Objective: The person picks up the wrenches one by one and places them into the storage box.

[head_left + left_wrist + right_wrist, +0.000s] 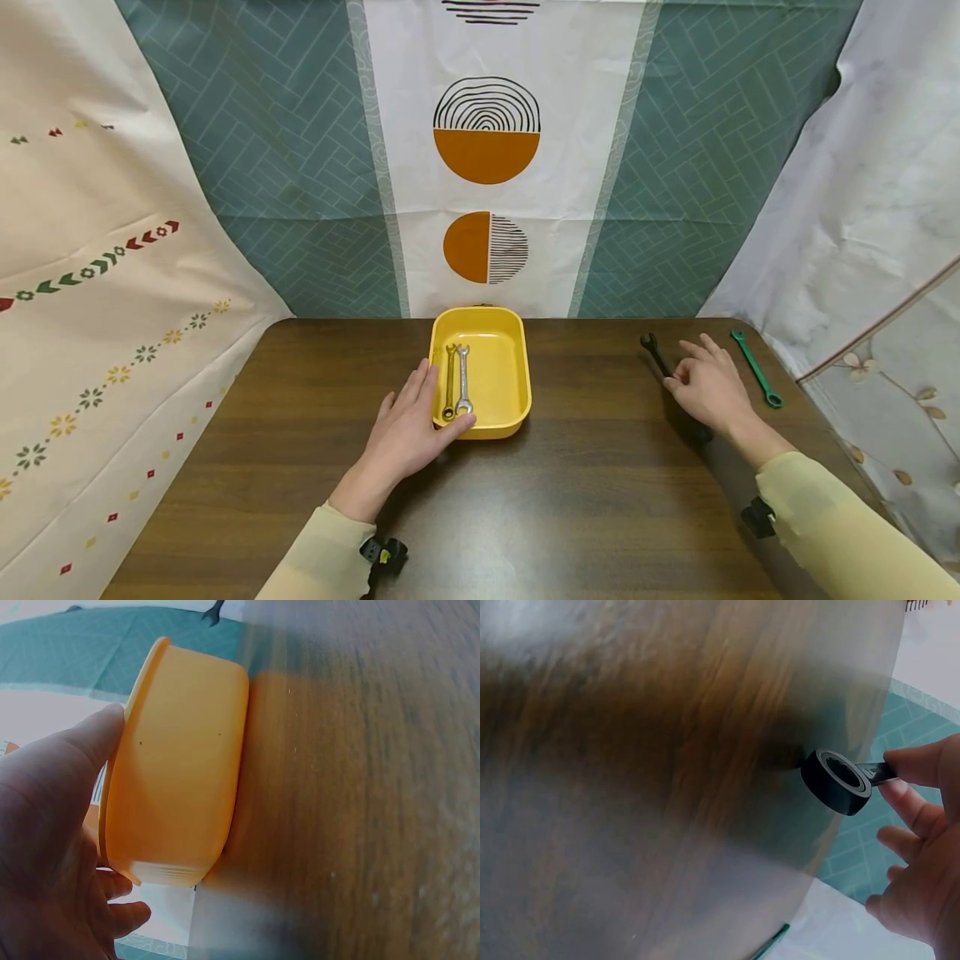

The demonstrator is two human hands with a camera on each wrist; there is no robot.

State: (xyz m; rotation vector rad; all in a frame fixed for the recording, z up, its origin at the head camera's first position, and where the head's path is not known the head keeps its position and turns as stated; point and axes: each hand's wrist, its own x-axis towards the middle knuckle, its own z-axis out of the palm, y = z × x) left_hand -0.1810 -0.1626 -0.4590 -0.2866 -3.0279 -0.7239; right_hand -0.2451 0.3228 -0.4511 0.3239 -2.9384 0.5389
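My left hand [405, 429] rests against the near left corner of a yellow tray [517, 367], fingers straight along its side and thumb over the near rim. The left wrist view has the thumb on the rim of the same tray [176, 757]. Inside the tray, a brass-coloured wrench [450, 383] and a silver wrench [463, 379] lie side by side at the left. Over on the right, my right hand [708, 387] pinches a black wrench [651, 343] between thumb and index finger. Its ring end [836, 782] points toward the wrist camera; the other fingers are spread.
A green wrench [757, 371] lies near the right edge of the brown wooden table [585, 483]. Patterned cloth [300, 167] hangs behind the table. Lighter cloths flank it on the left and right.
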